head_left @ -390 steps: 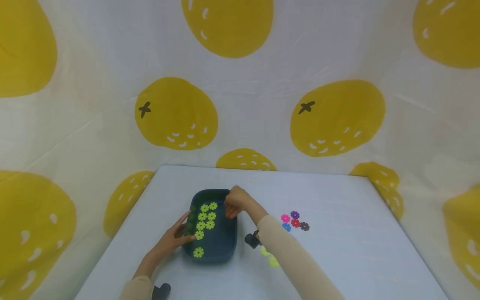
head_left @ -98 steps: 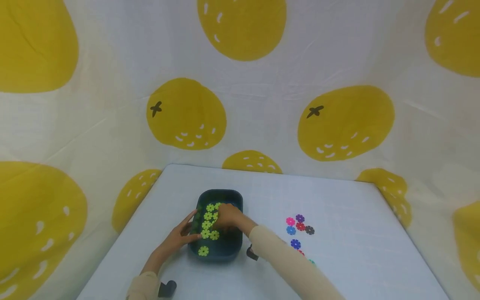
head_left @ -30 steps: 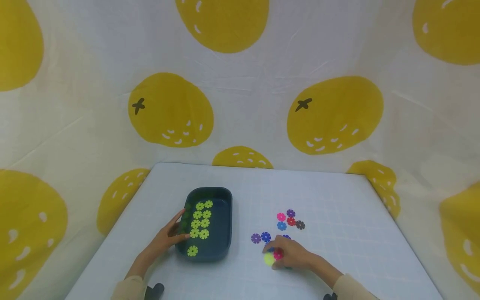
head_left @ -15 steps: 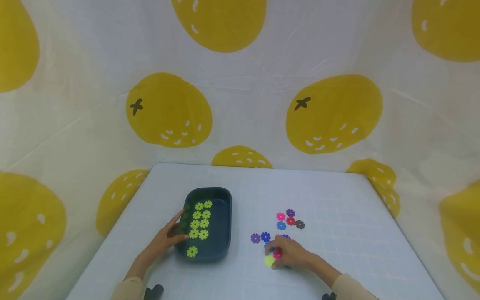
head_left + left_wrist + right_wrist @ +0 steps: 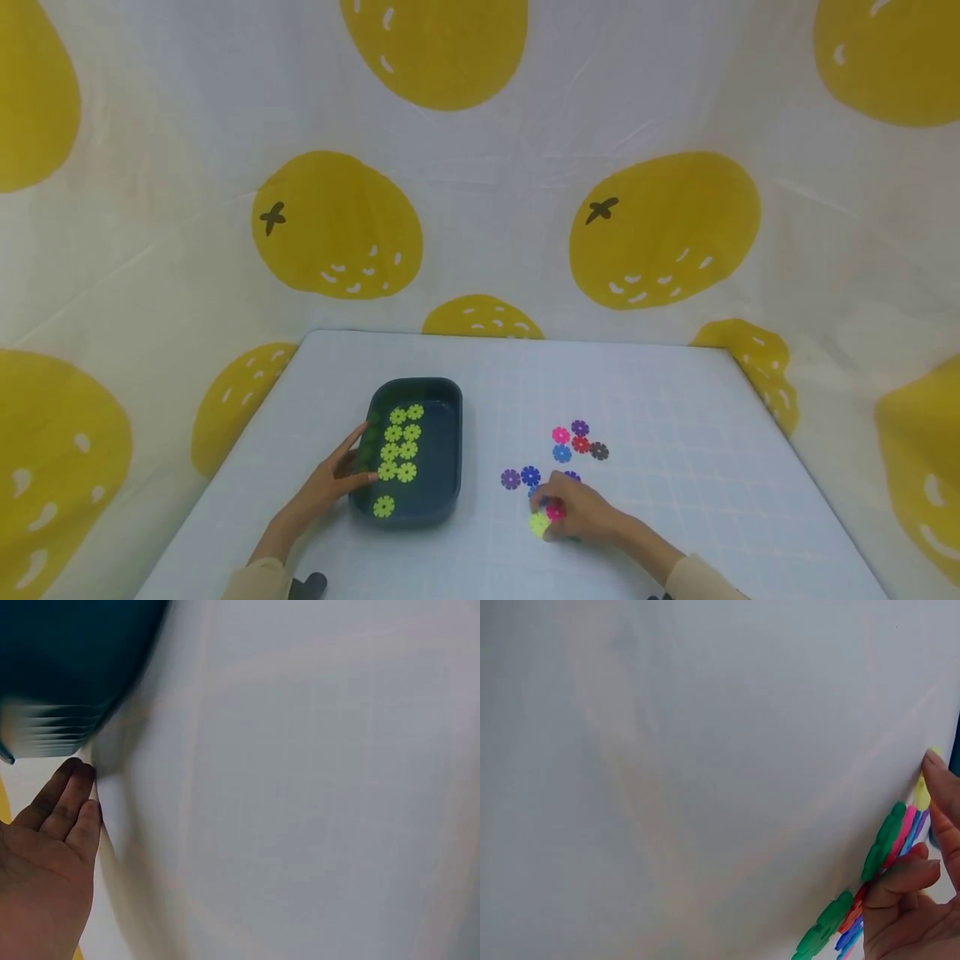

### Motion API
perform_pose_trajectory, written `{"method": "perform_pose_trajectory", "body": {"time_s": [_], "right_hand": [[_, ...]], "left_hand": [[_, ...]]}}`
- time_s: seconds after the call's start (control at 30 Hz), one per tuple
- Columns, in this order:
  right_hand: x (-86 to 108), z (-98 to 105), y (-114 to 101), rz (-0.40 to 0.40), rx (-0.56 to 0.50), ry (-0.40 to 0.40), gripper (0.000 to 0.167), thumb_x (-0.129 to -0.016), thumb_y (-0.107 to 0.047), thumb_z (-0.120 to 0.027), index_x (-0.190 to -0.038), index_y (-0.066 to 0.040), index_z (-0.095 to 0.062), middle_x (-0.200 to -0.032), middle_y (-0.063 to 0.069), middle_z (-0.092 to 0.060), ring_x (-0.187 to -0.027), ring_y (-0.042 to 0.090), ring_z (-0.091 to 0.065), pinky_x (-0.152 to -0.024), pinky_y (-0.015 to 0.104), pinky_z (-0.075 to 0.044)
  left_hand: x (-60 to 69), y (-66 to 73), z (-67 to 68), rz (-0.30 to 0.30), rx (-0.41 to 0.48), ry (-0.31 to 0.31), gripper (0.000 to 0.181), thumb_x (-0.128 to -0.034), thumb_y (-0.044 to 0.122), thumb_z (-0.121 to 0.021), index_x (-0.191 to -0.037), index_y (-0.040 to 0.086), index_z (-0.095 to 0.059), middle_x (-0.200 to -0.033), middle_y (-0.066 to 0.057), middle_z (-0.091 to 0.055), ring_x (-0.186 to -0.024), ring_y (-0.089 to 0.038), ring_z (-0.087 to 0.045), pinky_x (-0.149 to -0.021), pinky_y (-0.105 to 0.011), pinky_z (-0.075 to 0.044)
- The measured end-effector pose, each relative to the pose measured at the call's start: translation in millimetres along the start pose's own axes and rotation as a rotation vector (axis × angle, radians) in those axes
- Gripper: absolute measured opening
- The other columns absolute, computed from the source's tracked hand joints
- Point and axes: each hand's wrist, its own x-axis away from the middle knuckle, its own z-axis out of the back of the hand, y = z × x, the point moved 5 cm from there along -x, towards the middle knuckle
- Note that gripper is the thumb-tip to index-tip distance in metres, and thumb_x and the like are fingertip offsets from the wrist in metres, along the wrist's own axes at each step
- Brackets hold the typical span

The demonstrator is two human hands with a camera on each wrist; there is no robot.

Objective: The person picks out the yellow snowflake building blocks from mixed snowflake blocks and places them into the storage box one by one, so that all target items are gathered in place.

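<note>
A dark teal tray (image 5: 448,500) stands left of centre in the head view, with several yellow-green snowflake discs (image 5: 407,472) lying in it, mostly in two columns. My left hand (image 5: 324,487) rests at its left side, thumb over the rim. Straight fingers (image 5: 66,801) of that hand show beside the tray's outer wall (image 5: 56,724). At the right, my right hand (image 5: 581,510) pinches a yellow-green snowflake disc (image 5: 538,524) at the table. A pink disc (image 5: 555,510) shows beside its fingers. Green discs (image 5: 885,840) lie near the hand in the right wrist view.
Purple (image 5: 511,479) and blue discs (image 5: 531,476) lie just beyond the right hand. Farther back is a cluster of pink, purple, red, blue and grey discs (image 5: 581,444). The white table (image 5: 645,392) ends at a fruit-patterned cloth (image 5: 495,233).
Since the oldest frame, more yellow-green discs lie in the tray. The right hand has left the tray for the loose discs. Over the last second both hands stay almost still.
</note>
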Motion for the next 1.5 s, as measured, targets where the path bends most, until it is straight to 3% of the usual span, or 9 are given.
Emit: {"method": "perform_pose_trajectory", "body": {"time_s": [0.3,0.53,0.7,0.83,1.0,1.13,1.3,1.5], "right_hand": [[3.0,-6.0,3.8,0.024,0.078,0.055,0.030,-0.080,-0.020,-0.081,-0.104,-0.027,-0.065,-0.096,-0.017,-0.058,-0.090,0.001,-0.055,-0.085,0.026,-0.055],[8.0,-9.1,-2.7,0.072,0.066,0.040,0.017,-0.086,-0.017,-0.075,-0.100,-0.024,-0.067,-0.084,-0.017,-0.060,-0.075,-0.001,-0.051,-0.067,0.019,-0.047],[9.3,-9.4,-0.3,0.068,0.029,0.069,0.016,-0.091,-0.019,-0.069,-0.105,-0.023,-0.074,-0.096,-0.015,-0.069,-0.084,-0.002,-0.058,-0.074,0.020,-0.052],[9.2,-7.2,4.2,0.018,-0.191,0.095,0.014,-0.093,-0.021,-0.067,-0.104,-0.016,-0.075,-0.097,-0.005,-0.073,-0.084,0.007,-0.067,-0.072,0.023,-0.058],[10.4,-2.3,10.3,-0.153,-0.483,0.124,0.017,-0.091,-0.016,-0.069,-0.102,-0.004,-0.073,-0.091,0.007,-0.075,-0.078,0.020,-0.073,-0.068,0.029,-0.062],[14.3,0.2,12.7,-0.304,-0.579,0.160,0.022,-0.091,-0.014,-0.069,-0.106,0.002,-0.071,-0.091,0.008,-0.075,-0.081,0.024,-0.075,-0.071,0.032,-0.063],[17.7,0.1,14.0,-0.425,-0.685,0.169,0.031,-0.091,-0.015,-0.070,-0.113,0.006,-0.067,-0.095,0.012,-0.076,-0.081,0.024,-0.075,-0.072,0.031,-0.062],[17.7,0.9,14.7,-0.484,-0.801,0.159,0.041,-0.090,-0.016,-0.071,-0.120,0.010,-0.061,-0.096,0.011,-0.075,-0.083,0.024,-0.076,-0.075,0.031,-0.062]], "left_hand": [[1.4,1.3,0.6,-0.014,-0.002,-0.003,0.091,-0.0876,0.035,-0.075,-0.157,0.044,-0.016,-0.164,-0.020,-0.018,-0.148,-0.046,-0.021,-0.118,-0.060,-0.025],[2.8,3.5,1.1,-0.050,0.005,-0.014,0.091,-0.0888,0.030,-0.075,-0.158,0.039,-0.016,-0.161,-0.026,-0.024,-0.146,-0.048,-0.026,-0.116,-0.063,-0.029],[2.3,1.2,1.0,-0.053,0.006,-0.015,0.091,-0.0892,0.031,-0.074,-0.158,0.040,-0.016,-0.161,-0.026,-0.024,-0.146,-0.048,-0.027,-0.115,-0.062,-0.031],[2.5,1.9,0.8,-0.048,0.003,-0.013,0.091,-0.0888,0.031,-0.075,-0.158,0.040,-0.016,-0.161,-0.026,-0.024,-0.146,-0.048,-0.027,-0.115,-0.063,-0.030],[2.4,3.0,0.9,-0.043,-0.001,-0.013,0.092,-0.0883,0.030,-0.075,-0.157,0.041,-0.016,-0.161,-0.025,-0.023,-0.146,-0.048,-0.025,-0.115,-0.065,-0.029],[1.0,1.5,1.2,-0.040,-0.005,-0.013,0.092,-0.0882,0.032,-0.075,-0.157,0.042,-0.016,-0.161,-0.026,-0.022,-0.147,-0.048,-0.024,-0.115,-0.064,-0.029],[1.0,1.2,1.7,-0.040,-0.001,-0.015,0.092,-0.0881,0.031,-0.075,-0.158,0.041,-0.016,-0.161,-0.026,-0.023,-0.147,-0.048,-0.025,-0.116,-0.063,-0.030],[0.8,0.3,1.6,-0.046,-0.002,-0.016,0.092,-0.0884,0.032,-0.075,-0.158,0.041,-0.016,-0.161,-0.025,-0.022,-0.146,-0.048,-0.025,-0.116,-0.062,-0.030]]}}
